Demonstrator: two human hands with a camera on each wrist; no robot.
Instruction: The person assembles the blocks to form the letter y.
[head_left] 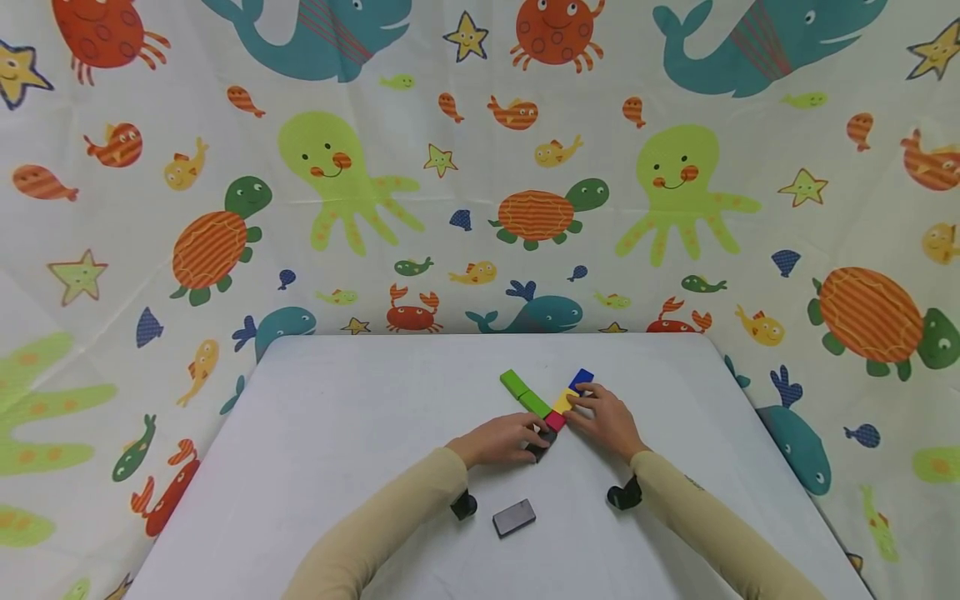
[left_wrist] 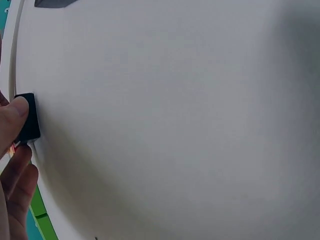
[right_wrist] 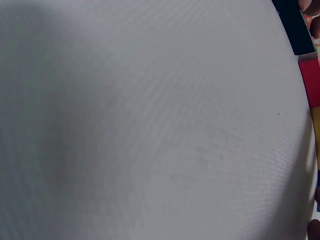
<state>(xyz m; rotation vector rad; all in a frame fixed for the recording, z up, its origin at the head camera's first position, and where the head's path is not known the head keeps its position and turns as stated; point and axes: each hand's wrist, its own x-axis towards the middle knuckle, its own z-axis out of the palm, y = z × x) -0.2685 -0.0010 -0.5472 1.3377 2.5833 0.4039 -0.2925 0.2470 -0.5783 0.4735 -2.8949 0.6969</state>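
My left hand (head_left: 504,439) pinches a black block (head_left: 540,450) near the lower end of a diagonal row; in the left wrist view my thumb lies on that black block (left_wrist: 29,117). Beyond it in the row come a red block (head_left: 554,421), a yellow block (head_left: 564,402) and a blue block (head_left: 581,378). My right hand (head_left: 606,421) holds the yellow block near its joint with the blue one, fingers partly hiding both. Two green blocks (head_left: 525,396), end to end, slant away to the upper left from the red block, forming a V.
A loose dark grey block (head_left: 513,518) lies on the white table (head_left: 360,417), nearer me, between the forearms. A curtain with printed sea animals (head_left: 480,167) hangs behind the table's far edge. Each wrist carries a small black camera (head_left: 624,496).
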